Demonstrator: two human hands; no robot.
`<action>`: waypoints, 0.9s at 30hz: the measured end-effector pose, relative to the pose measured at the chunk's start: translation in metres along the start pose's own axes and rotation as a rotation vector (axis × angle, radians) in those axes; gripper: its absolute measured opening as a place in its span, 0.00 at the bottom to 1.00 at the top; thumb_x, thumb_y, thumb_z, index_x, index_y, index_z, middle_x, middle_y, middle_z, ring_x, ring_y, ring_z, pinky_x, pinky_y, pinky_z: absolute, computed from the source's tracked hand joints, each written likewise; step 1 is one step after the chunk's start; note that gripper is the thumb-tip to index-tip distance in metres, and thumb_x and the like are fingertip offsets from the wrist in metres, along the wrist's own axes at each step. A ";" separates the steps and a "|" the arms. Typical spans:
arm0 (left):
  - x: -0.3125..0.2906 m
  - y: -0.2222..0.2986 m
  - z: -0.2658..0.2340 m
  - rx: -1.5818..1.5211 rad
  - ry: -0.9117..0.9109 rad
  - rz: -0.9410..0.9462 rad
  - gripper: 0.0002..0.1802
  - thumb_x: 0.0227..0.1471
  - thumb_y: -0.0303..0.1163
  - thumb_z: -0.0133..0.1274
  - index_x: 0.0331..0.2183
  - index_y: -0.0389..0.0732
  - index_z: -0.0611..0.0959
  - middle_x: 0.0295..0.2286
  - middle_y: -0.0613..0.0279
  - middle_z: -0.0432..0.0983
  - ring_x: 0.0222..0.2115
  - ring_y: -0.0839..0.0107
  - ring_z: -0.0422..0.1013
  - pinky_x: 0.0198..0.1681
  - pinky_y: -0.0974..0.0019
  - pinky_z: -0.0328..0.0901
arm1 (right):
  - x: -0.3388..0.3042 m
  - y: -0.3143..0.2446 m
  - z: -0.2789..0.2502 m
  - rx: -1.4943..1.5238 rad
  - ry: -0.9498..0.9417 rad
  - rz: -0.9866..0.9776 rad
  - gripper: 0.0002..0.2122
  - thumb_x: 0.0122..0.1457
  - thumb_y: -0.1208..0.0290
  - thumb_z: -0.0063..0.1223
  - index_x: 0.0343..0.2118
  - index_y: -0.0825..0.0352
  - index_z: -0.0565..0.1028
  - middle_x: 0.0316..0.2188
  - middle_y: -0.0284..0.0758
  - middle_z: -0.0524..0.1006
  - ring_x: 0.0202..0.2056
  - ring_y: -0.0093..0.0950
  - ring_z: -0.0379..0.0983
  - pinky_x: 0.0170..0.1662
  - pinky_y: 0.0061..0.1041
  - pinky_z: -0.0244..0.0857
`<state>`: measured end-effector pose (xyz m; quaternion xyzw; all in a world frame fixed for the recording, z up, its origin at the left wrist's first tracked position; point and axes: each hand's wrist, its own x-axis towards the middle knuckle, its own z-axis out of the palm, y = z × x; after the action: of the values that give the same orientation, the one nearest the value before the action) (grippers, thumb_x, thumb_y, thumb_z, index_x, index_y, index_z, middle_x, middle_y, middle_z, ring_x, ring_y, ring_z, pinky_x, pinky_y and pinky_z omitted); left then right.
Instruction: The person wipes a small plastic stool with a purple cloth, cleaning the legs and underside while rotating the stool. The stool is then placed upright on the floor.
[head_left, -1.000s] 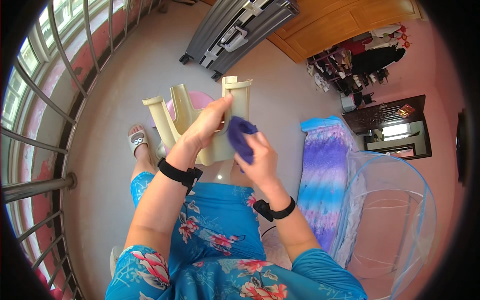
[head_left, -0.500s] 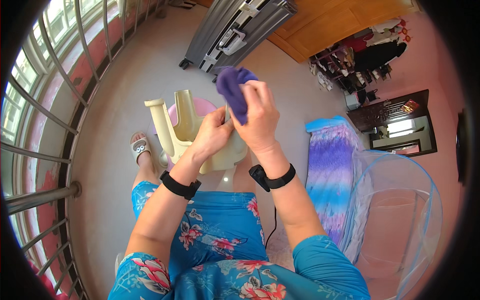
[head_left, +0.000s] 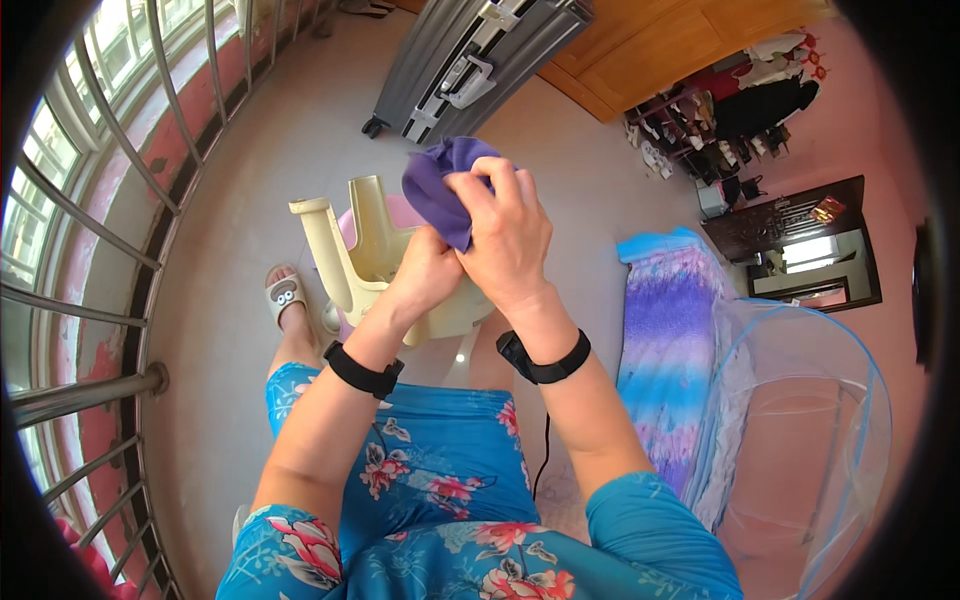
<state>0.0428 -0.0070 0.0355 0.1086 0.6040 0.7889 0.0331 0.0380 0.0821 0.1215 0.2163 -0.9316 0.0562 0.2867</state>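
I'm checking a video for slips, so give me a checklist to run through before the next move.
1. Right hand holds cloth: ok.
2. Left hand holds stool: ok, though its fingertips are hidden.
3. Whole stool in view: not ok; hands and cloth cover part.
4. Surface behind cloth clean: cannot tell, covered.
5. Left band and right band on wrists: ok.

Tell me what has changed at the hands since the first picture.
The right hand has carried the purple cloth up and leftward, from the side of the beige plastic piece's right-hand leg to its top end, now hidden. The left hand has moved lower, close beside the cloth. The right hand still grips the cloth; the grey suitcase stands where it was.
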 end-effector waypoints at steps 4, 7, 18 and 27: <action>0.002 0.007 -0.002 0.010 -0.128 -0.149 0.12 0.61 0.24 0.50 0.44 0.29 0.79 0.36 0.53 0.82 0.41 0.70 0.75 0.45 0.63 0.69 | 0.015 0.014 0.002 0.005 -0.107 0.251 0.17 0.45 0.74 0.67 0.39 0.62 0.74 0.40 0.34 0.74 0.41 0.40 0.75 0.38 0.43 0.73; -0.003 0.014 -0.004 0.040 -0.183 -0.254 0.13 0.63 0.27 0.51 0.46 0.29 0.79 0.37 0.54 0.81 0.39 0.71 0.76 0.44 0.64 0.70 | 0.032 0.041 -0.011 0.000 -0.069 0.367 0.16 0.49 0.72 0.67 0.41 0.65 0.74 0.42 0.38 0.75 0.44 0.43 0.76 0.42 0.44 0.72; 0.001 -0.002 -0.011 -0.075 -0.123 -0.142 0.15 0.61 0.24 0.50 0.50 0.34 0.78 0.40 0.57 0.80 0.42 0.71 0.75 0.47 0.64 0.70 | -0.008 0.005 -0.009 0.048 0.006 -0.041 0.22 0.41 0.77 0.64 0.44 0.57 0.79 0.44 0.31 0.73 0.44 0.37 0.70 0.46 0.34 0.70; 0.009 0.002 -0.031 -0.438 -0.190 -0.433 0.15 0.56 0.28 0.51 0.46 0.41 0.82 0.37 0.69 0.78 0.38 0.76 0.72 0.42 0.71 0.65 | -0.037 0.006 -0.012 0.158 -0.100 0.123 0.18 0.45 0.76 0.64 0.41 0.59 0.77 0.38 0.32 0.73 0.41 0.39 0.73 0.40 0.37 0.70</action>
<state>0.0279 -0.0350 0.0308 0.0411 0.4233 0.8609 0.2792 0.0689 0.1043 0.1105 0.1833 -0.9489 0.1360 0.2179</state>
